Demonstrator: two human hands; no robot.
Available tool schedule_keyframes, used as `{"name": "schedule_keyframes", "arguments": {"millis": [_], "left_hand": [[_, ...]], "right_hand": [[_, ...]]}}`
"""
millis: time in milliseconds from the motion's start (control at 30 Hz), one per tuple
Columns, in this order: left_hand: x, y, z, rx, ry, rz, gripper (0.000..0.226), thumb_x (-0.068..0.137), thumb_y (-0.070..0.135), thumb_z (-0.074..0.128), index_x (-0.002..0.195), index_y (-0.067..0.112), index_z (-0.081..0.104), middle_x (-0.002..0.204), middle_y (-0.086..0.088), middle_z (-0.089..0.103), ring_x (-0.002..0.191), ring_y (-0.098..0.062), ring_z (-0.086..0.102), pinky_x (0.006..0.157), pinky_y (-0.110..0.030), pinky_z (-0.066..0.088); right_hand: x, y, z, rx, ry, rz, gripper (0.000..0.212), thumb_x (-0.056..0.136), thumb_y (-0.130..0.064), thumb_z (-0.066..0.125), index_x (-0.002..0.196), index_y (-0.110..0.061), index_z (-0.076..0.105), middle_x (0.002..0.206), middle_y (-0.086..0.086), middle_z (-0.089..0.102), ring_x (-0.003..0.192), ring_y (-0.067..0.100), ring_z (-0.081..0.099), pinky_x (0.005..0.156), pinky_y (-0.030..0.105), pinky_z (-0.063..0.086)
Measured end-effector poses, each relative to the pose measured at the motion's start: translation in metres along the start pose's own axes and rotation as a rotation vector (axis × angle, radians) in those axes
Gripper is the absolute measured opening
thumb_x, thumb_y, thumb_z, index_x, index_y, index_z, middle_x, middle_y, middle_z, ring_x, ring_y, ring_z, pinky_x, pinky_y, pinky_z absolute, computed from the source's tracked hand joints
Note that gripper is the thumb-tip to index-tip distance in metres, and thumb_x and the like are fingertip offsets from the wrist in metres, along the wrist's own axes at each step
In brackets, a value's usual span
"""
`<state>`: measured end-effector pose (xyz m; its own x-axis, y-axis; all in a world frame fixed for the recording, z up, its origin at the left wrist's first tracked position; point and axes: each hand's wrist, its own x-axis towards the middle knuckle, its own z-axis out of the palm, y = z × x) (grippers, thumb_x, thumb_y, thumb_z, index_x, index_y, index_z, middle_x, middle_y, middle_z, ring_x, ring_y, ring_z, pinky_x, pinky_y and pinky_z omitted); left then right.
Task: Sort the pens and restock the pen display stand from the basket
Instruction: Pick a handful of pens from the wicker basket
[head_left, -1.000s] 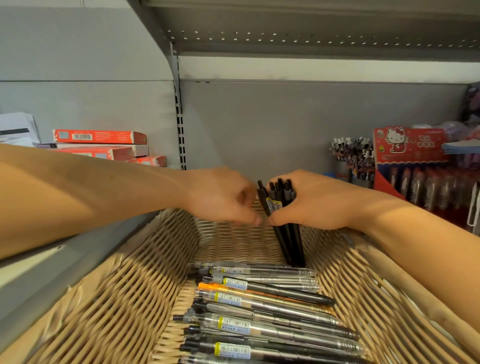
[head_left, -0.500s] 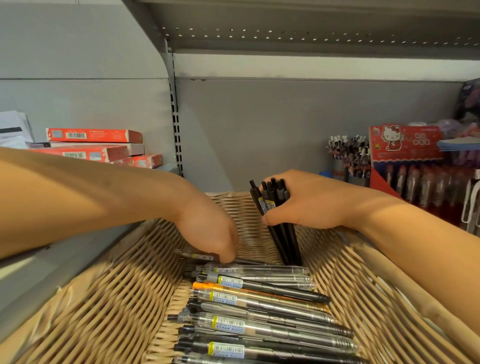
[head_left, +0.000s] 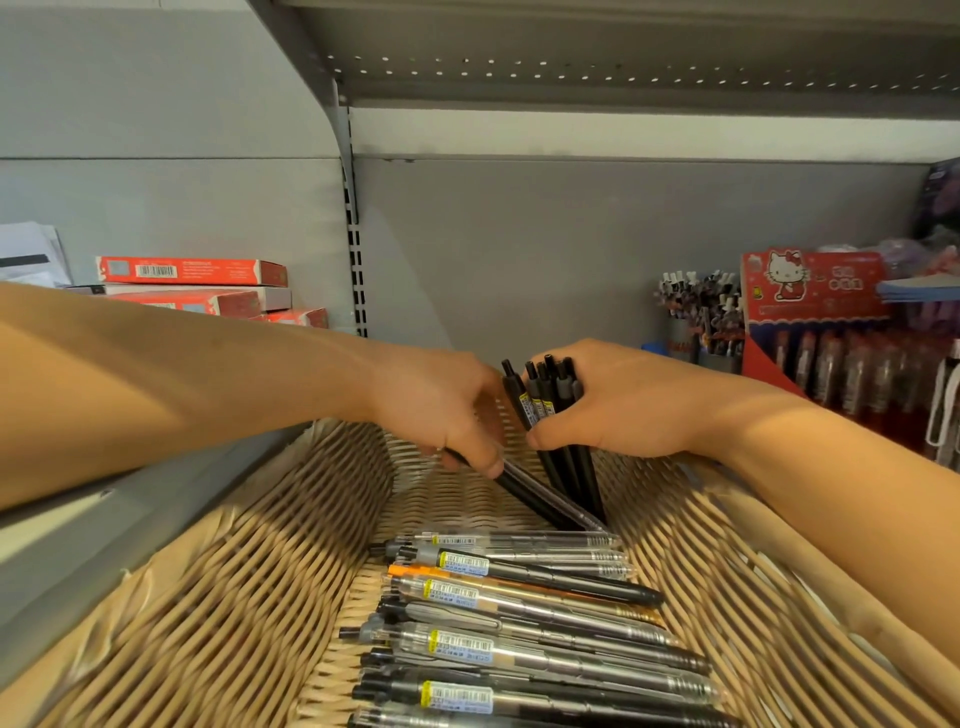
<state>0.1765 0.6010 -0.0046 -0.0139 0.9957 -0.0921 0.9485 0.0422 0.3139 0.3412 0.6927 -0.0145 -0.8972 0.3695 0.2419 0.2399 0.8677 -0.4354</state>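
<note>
Pens (head_left: 524, 603): most lie unsorted in basket (head_left: 218, 613). Our right hand (head_left: 618, 410) clasps upright black bundle (head_left: 550, 405); left hand (head_left: 441, 410) pinches, apparently, another black pen (head_left: 540, 499). Display stand restock not yet begun.

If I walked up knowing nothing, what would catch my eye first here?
Probably the two hands meeting over the wicker basket: the right hand grips an upright bundle of black pens, while the left hand holds one black pen slanted towards it. Below them, a row of pens lies on the basket floor.
</note>
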Motion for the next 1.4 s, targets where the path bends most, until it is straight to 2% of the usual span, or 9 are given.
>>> {"name": "schedule_keyframes", "arguments": {"millis": [133,300,433,600,767,967,1167,1267,1400], "left_hand": [[0.000,-0.001,-0.003,-0.155,0.146,0.064,0.035,0.079,0.014,0.082,0.103,0.032,0.063,0.086,0.028,0.069,0.069,-0.008,0.069,0.066,-0.021,0.056],[0.001,0.000,-0.007,-0.257,0.364,0.110,0.039,0.082,0.008,0.077,0.103,0.038,0.064,0.111,0.014,0.065,0.061,-0.001,0.066,0.060,-0.012,0.050],[0.000,0.003,-0.010,-0.207,0.509,0.137,0.034,0.082,0.001,0.070,0.099,0.031,0.069,0.100,0.005,0.070,0.060,0.011,0.059,0.056,-0.004,0.041],[0.000,0.003,-0.012,-0.298,0.588,0.134,0.025,0.085,0.000,0.065,0.094,0.023,0.069,0.086,0.000,0.068,0.049,0.004,0.056,0.049,-0.011,0.043],[0.001,0.004,-0.008,-0.314,0.529,0.077,0.015,0.090,0.007,0.068,0.093,0.021,0.068,0.091,-0.009,0.071,0.058,-0.006,0.067,0.061,-0.020,0.056],[0.001,0.006,-0.003,-0.445,0.422,0.075,0.025,0.088,-0.006,0.067,0.098,0.016,0.062,0.082,-0.009,0.071,0.063,-0.011,0.070,0.069,-0.027,0.062],[0.002,0.004,-0.003,-0.520,0.358,0.075,0.029,0.084,-0.009,0.069,0.102,0.013,0.061,0.080,-0.009,0.074,0.070,-0.014,0.072,0.074,-0.028,0.062],[0.002,0.006,-0.001,-0.569,0.345,0.080,0.033,0.081,-0.012,0.071,0.101,0.013,0.062,0.083,-0.008,0.073,0.074,-0.015,0.073,0.073,-0.026,0.062],[0.001,0.007,-0.001,-0.629,0.310,0.090,0.034,0.082,-0.014,0.067,0.104,0.011,0.060,0.091,-0.008,0.070,0.077,-0.019,0.074,0.076,-0.029,0.062]], "right_hand": [[0.000,-0.001,0.000,-0.007,0.000,0.007,0.013,0.086,-0.024,0.076,0.096,-0.023,0.069,0.089,-0.001,0.073,0.079,0.011,0.067,0.070,0.028,0.050],[0.001,0.001,-0.001,-0.018,0.057,0.032,0.015,0.084,-0.021,0.076,0.079,-0.019,0.062,0.061,-0.007,0.059,0.053,0.001,0.052,0.051,0.017,0.037],[0.001,0.001,-0.001,-0.014,0.133,0.059,0.014,0.084,-0.022,0.074,0.090,-0.011,0.067,0.086,0.012,0.070,0.066,0.017,0.062,0.059,0.030,0.039],[0.001,0.001,-0.002,0.014,0.176,0.052,0.015,0.085,-0.023,0.072,0.092,-0.011,0.067,0.092,0.014,0.071,0.078,0.022,0.065,0.062,0.031,0.042],[0.001,-0.001,-0.001,0.034,0.190,0.024,0.019,0.086,-0.021,0.073,0.100,-0.008,0.068,0.096,0.016,0.072,0.091,0.031,0.067,0.083,0.050,0.052],[0.002,0.003,0.001,0.033,0.159,0.047,0.019,0.085,-0.025,0.076,0.099,-0.014,0.070,0.097,0.011,0.074,0.092,0.026,0.069,0.086,0.044,0.053],[0.005,0.006,0.004,0.031,0.147,0.060,0.019,0.083,-0.027,0.079,0.098,-0.018,0.072,0.095,0.006,0.074,0.087,0.017,0.068,0.065,0.025,0.044],[0.005,0.006,0.005,0.044,0.151,0.037,0.019,0.079,-0.032,0.083,0.093,-0.024,0.072,0.088,-0.001,0.074,0.073,0.005,0.065,0.061,0.018,0.044],[0.007,0.007,0.005,0.006,0.173,0.016,0.022,0.079,-0.030,0.082,0.092,-0.017,0.069,0.082,0.003,0.070,0.066,0.003,0.058,0.062,0.028,0.042]]}}
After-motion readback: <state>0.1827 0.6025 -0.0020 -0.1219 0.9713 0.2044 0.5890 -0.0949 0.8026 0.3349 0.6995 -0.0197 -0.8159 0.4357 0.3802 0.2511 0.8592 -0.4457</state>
